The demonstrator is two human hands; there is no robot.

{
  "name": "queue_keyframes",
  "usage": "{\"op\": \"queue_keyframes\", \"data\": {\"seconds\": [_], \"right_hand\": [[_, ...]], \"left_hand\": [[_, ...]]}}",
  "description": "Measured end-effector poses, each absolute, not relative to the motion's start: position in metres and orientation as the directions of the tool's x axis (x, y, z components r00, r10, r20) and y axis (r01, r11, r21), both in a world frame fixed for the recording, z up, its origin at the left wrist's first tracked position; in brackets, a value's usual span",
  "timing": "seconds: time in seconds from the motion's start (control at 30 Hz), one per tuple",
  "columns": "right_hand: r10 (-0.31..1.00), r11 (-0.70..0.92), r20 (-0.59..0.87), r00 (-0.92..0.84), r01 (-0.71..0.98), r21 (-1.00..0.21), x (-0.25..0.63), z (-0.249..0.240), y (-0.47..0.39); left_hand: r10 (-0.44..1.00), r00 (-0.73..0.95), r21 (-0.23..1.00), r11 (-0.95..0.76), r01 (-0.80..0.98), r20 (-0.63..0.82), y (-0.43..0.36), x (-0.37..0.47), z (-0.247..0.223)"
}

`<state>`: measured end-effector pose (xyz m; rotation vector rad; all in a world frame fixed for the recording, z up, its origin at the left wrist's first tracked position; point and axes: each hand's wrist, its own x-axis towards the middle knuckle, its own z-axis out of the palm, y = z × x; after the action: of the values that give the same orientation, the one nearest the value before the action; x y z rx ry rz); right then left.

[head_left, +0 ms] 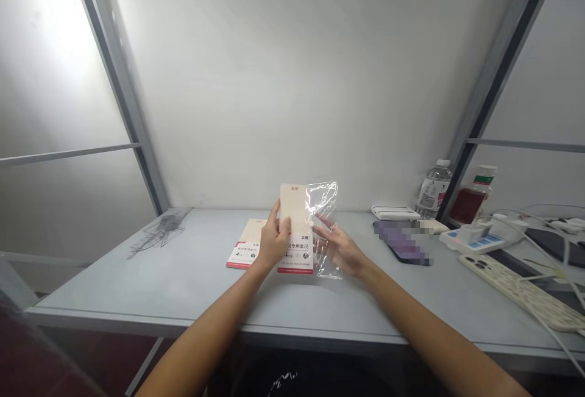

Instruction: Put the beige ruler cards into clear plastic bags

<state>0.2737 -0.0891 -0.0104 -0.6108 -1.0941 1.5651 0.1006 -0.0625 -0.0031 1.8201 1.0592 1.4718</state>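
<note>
Near the middle of the view, my left hand (275, 239) grips a cream packet (296, 209) with red and white printing along its lower part, thumb across its front. A clear plastic sleeve (325, 199) sticks out from the packet's right side. My right hand (340, 244) is at this sleeve, its fingers partly behind or within the shiny film and slightly blurred; whether they pinch it cannot be made out. Similar packets (243, 252) lie on the table just left of and behind my left hand.
On the right of the grey table (137, 281) are a dark phone (404, 244), a white device (395, 213), a water bottle (433, 193), a bottle of red liquid (470, 199), a power strip (479, 238), cables and a patterned phone case (516, 287). Dark scribbles mark the far left.
</note>
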Motion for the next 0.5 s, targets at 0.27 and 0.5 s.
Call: {"op": "queue_keyframes", "data": {"seconds": [0.27,0.5], "right_hand": [[0.969,-0.037,0.062,-0.238,-0.392,-0.919,0.2745,-0.0131,-0.0862],[0.974,0.020,0.104,-0.200,-0.382,-0.924,0.2728,-0.0120,-0.0868]], "left_hand": [[0.846,0.138,0.806,-0.532,0.260,0.515,-0.0618,0.1034,-0.0079],[0.927,0.140,0.929,-0.361,0.076,0.349,-0.0551,0.1040,-0.0069]]}}
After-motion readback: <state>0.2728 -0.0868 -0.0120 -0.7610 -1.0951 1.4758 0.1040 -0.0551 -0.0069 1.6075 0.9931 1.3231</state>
